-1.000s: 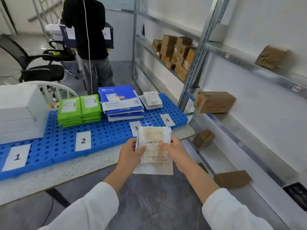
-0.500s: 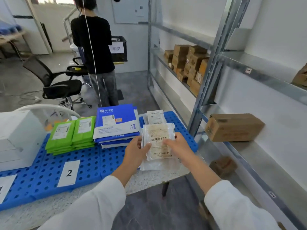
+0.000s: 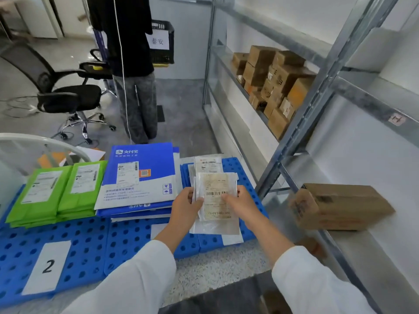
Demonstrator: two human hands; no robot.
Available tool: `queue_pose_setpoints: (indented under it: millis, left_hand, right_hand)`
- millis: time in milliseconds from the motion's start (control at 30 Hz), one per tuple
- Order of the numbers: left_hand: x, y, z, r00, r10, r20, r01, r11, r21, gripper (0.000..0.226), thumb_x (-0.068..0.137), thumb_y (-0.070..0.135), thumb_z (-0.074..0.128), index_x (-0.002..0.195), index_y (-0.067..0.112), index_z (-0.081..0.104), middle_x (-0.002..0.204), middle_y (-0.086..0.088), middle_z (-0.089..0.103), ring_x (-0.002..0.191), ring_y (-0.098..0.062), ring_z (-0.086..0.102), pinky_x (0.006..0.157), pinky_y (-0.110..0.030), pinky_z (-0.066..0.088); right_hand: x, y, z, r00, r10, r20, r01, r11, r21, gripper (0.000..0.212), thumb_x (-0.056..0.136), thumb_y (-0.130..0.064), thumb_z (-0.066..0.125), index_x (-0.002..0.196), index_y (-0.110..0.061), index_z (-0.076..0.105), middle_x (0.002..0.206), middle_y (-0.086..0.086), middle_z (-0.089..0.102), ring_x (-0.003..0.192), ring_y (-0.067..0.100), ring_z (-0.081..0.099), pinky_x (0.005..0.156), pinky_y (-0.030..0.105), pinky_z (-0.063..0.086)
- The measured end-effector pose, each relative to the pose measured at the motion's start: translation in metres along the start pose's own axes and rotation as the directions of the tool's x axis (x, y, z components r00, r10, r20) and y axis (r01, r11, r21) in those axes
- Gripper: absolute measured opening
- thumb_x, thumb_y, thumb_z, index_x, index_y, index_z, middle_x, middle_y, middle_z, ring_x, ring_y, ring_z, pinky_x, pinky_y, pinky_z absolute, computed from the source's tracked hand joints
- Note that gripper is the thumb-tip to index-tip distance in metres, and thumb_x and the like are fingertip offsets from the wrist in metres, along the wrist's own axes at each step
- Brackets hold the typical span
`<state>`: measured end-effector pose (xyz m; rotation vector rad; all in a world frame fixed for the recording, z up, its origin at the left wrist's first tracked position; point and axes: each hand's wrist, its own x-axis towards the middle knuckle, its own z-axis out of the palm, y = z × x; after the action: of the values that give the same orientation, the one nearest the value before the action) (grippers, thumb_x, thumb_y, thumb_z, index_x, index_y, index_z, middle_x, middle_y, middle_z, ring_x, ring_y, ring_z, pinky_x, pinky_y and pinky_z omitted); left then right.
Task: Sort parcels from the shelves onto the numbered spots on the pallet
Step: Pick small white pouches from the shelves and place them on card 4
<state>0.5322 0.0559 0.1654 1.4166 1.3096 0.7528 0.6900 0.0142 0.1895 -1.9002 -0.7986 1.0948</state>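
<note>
Parcel (image 3: 215,184) pinched at both side edges by left hand (image 3: 184,206) and right hand (image 3: 241,203), label facing up. Pallet (image 3: 127,241) lies directly beneath the grip; matching pile (image 3: 208,163) just beyond it. Recommend lowering flat, edges squared to pile, releasing both hands together.

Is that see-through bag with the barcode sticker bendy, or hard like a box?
Probably bendy: the clear pouch looks thin and flat, and its lower edge hangs past the left hand and right hand pinching its sides. Likely light, since fingers and thumbs alone hold it. Its shiny plastic might slide easily on the blue pallet.
</note>
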Motion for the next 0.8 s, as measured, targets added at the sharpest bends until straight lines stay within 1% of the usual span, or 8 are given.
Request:
queue_pose_setpoints:
  millis: [167,333,400,467,533,600,700,800]
  left_hand:
    - [0.068,-0.005,0.012,0.999,-0.053,0.013,0.053,0.999,0.015,0.011,0.092,0.014,0.060,0.103,0.017,0.057,0.095,0.005,0.064,0.087,-0.012,0.061,0.060,-0.011,0.043]
    - [0.139,-0.017,0.025,0.997,-0.074,0.039,0.069,0.991,0.117,0.022,0.094,0.018,0.058,0.116,0.014,0.055,0.108,0.002,0.064,0.089,-0.010,0.059,0.052,-0.008,0.039]
    - [0.164,-0.022,0.031,0.995,-0.090,0.036,0.083,0.984,0.156,0.024,0.094,0.018,0.058,0.118,0.014,0.054,0.110,0.002,0.063,0.090,-0.010,0.058,0.056,-0.009,0.039]
    - [0.183,-0.025,0.036,0.994,-0.105,0.028,0.098,0.978,0.185,0.023,0.094,0.018,0.058,0.117,0.015,0.055,0.111,0.003,0.063,0.093,-0.011,0.059,0.066,-0.014,0.044]
    - [0.198,-0.026,0.043,0.991,-0.127,0.037,0.118,0.976,0.181,0.024,0.094,0.014,0.057,0.117,0.015,0.055,0.111,0.003,0.062,0.098,-0.013,0.059,0.076,-0.021,0.048]
    - [0.211,-0.027,0.048,0.990,-0.139,0.039,0.130,0.975,0.179,0.025,0.094,0.010,0.056,0.119,0.013,0.054,0.110,0.002,0.060,0.097,-0.011,0.056,0.079,-0.021,0.047]
    - [0.228,-0.028,0.052,0.984,-0.176,0.028,0.168,0.967,0.193,0.025,0.093,0.010,0.057,0.118,0.015,0.054,0.112,0.002,0.061,0.098,-0.012,0.058,0.081,-0.023,0.049]
    - [0.242,-0.038,0.055,0.982,-0.184,0.027,0.174,0.959,0.223,0.028,0.091,0.010,0.060,0.118,0.016,0.054,0.114,0.001,0.061,0.102,-0.014,0.059,0.082,-0.022,0.048]
  right_hand:
    - [0.067,-0.018,0.005,0.999,0.037,-0.009,-0.037,0.996,-0.085,0.027,0.093,-0.022,0.060,0.118,-0.019,0.049,0.112,-0.004,0.062,0.097,0.012,0.060,0.065,0.020,0.046]
    - [0.136,-0.022,0.018,0.999,0.042,-0.021,-0.045,0.989,-0.139,0.031,0.094,-0.019,0.058,0.124,-0.020,0.051,0.113,-0.005,0.062,0.100,0.013,0.060,0.083,0.029,0.051]
    - [0.162,-0.023,0.023,0.999,0.038,-0.017,-0.040,0.986,-0.161,0.029,0.094,-0.019,0.056,0.123,-0.022,0.053,0.111,-0.006,0.063,0.098,0.012,0.061,0.080,0.028,0.053]
    - [0.182,-0.022,0.025,0.999,0.043,0.000,-0.043,0.983,-0.178,0.029,0.094,-0.017,0.055,0.122,-0.025,0.054,0.108,-0.008,0.064,0.095,0.010,0.062,0.075,0.027,0.054]
    - [0.203,-0.020,0.026,0.999,0.044,0.014,-0.040,0.980,-0.193,0.033,0.093,-0.016,0.055,0.124,-0.027,0.054,0.111,-0.007,0.064,0.098,0.012,0.063,0.082,0.033,0.056]
    - [0.220,-0.016,0.027,0.999,0.039,0.025,-0.033,0.978,-0.207,0.035,0.092,-0.015,0.055,0.125,-0.027,0.053,0.113,-0.007,0.064,0.100,0.013,0.062,0.087,0.036,0.055]
    - [0.244,-0.011,0.029,0.998,0.038,0.047,-0.023,0.960,-0.278,0.036,0.092,-0.017,0.056,0.127,-0.027,0.051,0.116,-0.007,0.062,0.103,0.014,0.061,0.085,0.032,0.054]
    - [0.265,-0.005,0.029,0.997,0.030,0.067,-0.005,0.942,-0.336,0.035,0.090,-0.018,0.058,0.123,-0.027,0.052,0.114,-0.006,0.062,0.103,0.015,0.061,0.086,0.037,0.056]
